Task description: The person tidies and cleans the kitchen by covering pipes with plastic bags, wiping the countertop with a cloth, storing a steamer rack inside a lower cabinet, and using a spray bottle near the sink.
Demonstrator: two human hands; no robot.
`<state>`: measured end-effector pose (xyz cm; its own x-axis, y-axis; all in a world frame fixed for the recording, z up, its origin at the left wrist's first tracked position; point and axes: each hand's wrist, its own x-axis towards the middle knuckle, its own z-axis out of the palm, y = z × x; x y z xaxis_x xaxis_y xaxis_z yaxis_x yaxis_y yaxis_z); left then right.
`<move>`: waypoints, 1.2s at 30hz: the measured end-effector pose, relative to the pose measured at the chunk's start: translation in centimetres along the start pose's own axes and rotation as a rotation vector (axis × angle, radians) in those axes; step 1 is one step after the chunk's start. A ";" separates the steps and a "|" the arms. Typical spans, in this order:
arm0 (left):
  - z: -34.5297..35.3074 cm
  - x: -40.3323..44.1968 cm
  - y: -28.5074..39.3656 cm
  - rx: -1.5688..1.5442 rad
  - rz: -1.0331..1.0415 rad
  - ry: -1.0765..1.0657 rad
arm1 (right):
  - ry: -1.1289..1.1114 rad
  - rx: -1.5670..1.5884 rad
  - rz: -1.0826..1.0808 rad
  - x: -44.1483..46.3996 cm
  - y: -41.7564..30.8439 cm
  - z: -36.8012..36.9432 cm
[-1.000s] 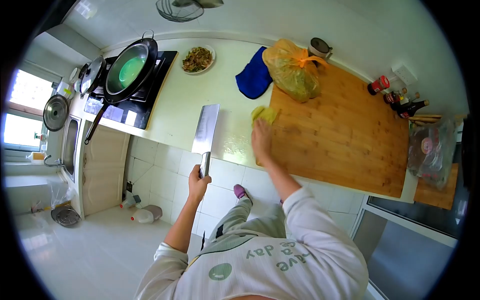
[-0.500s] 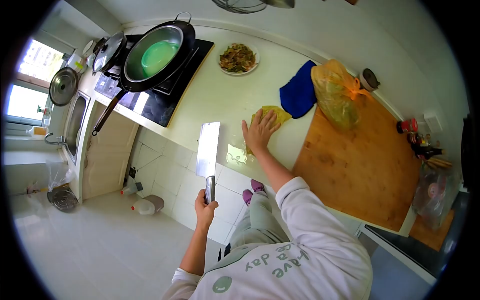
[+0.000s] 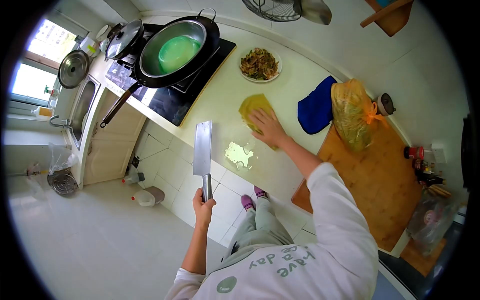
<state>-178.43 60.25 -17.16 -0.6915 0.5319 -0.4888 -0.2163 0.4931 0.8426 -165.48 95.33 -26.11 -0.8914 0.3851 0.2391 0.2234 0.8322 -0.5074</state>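
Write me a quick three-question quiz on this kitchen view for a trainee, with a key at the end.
1. Which hand grips the cleaver?
2. What lies under the right hand: (a) the blue cloth, (b) the yellow cloth, (c) the plastic bag?
3. Fill in: the plate of cooked food stands on the pale countertop, beside the black ____.

Key: 1. The left hand. 2. b. 3. cooktop.

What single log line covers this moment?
left hand: holding silver rectangular metal cleaver | right hand: flat on thin yellow cloth | surface: pale glossy countertop | nearby: brown wooden board
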 end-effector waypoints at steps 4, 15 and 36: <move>-1.7 0.6 0.9 -0.005 -0.005 -0.019 | 0.076 -0.262 0.440 -10.2 -4.8 0.2; -7.7 9.1 2.9 0.108 0.049 -0.145 | 0.253 -0.358 0.757 10.0 -8.1 8.4; -13.6 21.6 6.8 0.330 0.144 -0.470 | 0.400 -0.388 0.943 -14.4 -16.5 8.0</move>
<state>-204.23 65.76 -18.91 -0.3025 0.8201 -0.4858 0.1346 0.5413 0.8300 -159.47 72.83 -27.77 -0.1202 0.9765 0.1791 0.9202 0.1773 -0.3491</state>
